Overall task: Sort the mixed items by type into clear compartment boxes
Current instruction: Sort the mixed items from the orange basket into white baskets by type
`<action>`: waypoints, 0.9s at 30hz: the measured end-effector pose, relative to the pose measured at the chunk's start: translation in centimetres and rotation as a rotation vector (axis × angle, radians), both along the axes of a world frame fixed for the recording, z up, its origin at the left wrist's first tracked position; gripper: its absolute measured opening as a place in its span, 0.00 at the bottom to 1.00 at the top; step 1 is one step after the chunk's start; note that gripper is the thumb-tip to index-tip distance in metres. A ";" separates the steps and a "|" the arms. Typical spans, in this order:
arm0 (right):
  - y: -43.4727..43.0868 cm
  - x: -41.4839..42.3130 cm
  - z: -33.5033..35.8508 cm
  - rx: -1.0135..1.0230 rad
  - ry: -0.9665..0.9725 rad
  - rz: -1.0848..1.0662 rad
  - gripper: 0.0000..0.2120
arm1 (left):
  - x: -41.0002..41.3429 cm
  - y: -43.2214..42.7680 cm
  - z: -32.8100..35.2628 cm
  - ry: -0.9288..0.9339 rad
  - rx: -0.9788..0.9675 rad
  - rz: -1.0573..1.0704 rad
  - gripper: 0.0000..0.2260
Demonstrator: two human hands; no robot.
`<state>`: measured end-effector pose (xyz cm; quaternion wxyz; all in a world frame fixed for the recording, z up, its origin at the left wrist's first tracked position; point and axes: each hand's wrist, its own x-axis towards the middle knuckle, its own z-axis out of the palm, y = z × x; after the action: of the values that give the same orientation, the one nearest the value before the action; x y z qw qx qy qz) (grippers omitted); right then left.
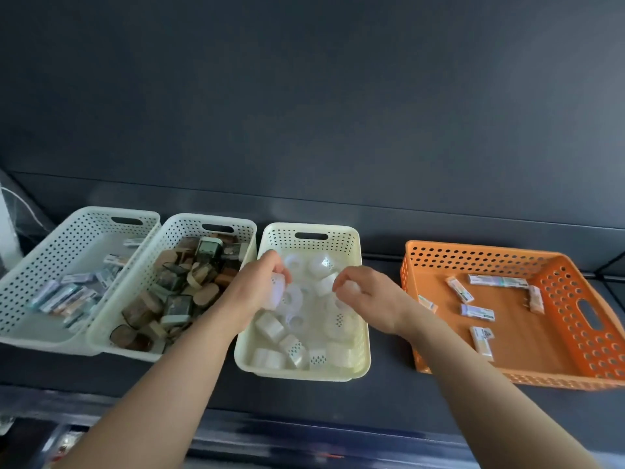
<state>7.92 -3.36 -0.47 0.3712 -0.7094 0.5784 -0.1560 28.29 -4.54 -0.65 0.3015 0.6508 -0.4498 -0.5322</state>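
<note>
Four baskets sit on dark desk (382, 394). Both hands over cream basket (363, 350) of white caps (270, 324): left hand (257, 287) grasping a white cap (278, 291), right hand (367, 294) clenched on another (350, 286). Orange basket (575, 286) at right holds small packets (477, 312).

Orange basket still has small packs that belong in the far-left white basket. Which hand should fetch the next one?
Right, probably. The right hand hangs beside the orange basket and its packs; the left hand lies farther off. Both hands appear to hold white pieces, so it must release first.
</note>
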 end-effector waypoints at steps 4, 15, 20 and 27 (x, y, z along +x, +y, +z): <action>-0.2 1.3 -1.1 0.019 0.088 0.030 0.14 | 0.5 -0.6 -0.4 -0.006 0.027 -0.099 0.13; 0.1 0.5 -2.4 -0.208 0.194 0.033 0.29 | 0.8 -0.9 -3.9 -0.620 -0.417 -0.454 0.26; 1.8 -5.0 -0.8 -0.309 0.183 -0.084 0.25 | -3.7 -1.0 -1.3 -0.563 -0.657 -0.386 0.16; 2.8 -18.4 -0.2 -0.233 0.311 -0.285 0.19 | -17.1 -1.1 -0.6 -0.526 -0.761 -0.686 0.13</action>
<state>-10.48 -0.55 -0.65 0.1673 -0.6742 0.7010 -0.1613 11.22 -5.61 -1.25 0.2025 0.4236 -0.8550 -0.2205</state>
